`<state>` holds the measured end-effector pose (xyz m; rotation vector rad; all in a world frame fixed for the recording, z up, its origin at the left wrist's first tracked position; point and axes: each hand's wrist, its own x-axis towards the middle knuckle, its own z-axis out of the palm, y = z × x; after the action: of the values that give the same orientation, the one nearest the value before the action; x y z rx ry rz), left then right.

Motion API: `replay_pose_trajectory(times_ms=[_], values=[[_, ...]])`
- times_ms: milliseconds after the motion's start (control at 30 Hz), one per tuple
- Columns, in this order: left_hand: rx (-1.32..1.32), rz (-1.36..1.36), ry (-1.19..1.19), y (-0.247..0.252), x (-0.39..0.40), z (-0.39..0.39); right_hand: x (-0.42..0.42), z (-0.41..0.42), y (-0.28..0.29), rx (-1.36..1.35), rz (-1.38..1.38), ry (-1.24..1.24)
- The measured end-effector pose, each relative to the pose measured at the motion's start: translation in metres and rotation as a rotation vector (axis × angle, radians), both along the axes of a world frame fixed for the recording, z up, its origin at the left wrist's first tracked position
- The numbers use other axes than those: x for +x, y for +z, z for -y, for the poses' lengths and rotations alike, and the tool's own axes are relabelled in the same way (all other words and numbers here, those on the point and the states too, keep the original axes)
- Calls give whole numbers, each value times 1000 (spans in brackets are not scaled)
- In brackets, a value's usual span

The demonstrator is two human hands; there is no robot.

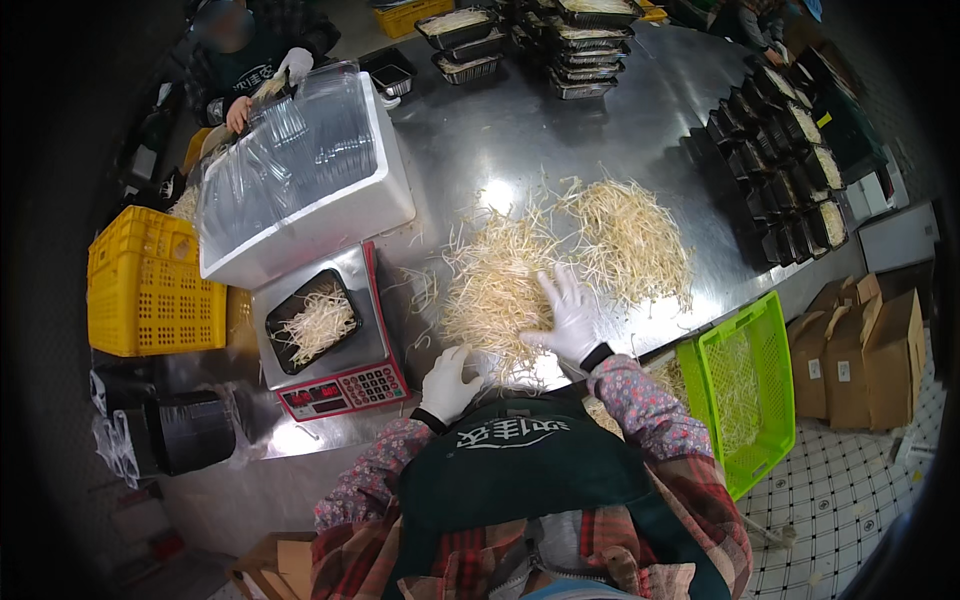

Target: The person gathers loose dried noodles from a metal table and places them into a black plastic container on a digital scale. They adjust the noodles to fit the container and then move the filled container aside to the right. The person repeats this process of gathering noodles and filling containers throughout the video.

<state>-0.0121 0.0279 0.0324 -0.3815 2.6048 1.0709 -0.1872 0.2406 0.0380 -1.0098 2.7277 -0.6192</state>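
A loose pile of bean sprouts [495,289] lies on the steel table before me. My right hand [568,319], in a white glove, rests at the pile's right side with fingers spread. At the pile's lower left edge is my left hand [450,382], gloved too, with thumb and fingers apart and nothing seen in it. A second heap of sprouts [634,244] lies farther right. To the left, a black plastic tray [281,351] holding some sprouts [319,322] sits on a red-edged digital scale [379,384].
Behind the scale stands a white foam box [322,232] of clear plastic lids, near a co-worker's hands. A yellow crate [157,292] is far left, black trays [195,431] below it. Stacked filled trays [589,64] stand at the back, more at right. A green crate [780,420] leans beside the table.
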Motion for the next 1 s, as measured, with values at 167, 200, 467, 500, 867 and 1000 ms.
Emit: replay_pose_trajectory(times_ms=[167,200,467,500,867,1000], values=[[-487,-345,-209,12,-62,11,-10,25,9,265,-17,160],[-466,-324,-206,14,-86,19,-27,32,18,323,-29,157],[-302,-142,-163,-18,-178,58,-104,55,4,225,100,175],[-278,-203,-144,-15,-172,56,-104,49,9,193,94,162],[-276,-107,57,-15,-89,57,-87,-26,-27,196,42,0],[-207,-387,-42,13,-74,55,-104,-29,13,-10,247,-210]])
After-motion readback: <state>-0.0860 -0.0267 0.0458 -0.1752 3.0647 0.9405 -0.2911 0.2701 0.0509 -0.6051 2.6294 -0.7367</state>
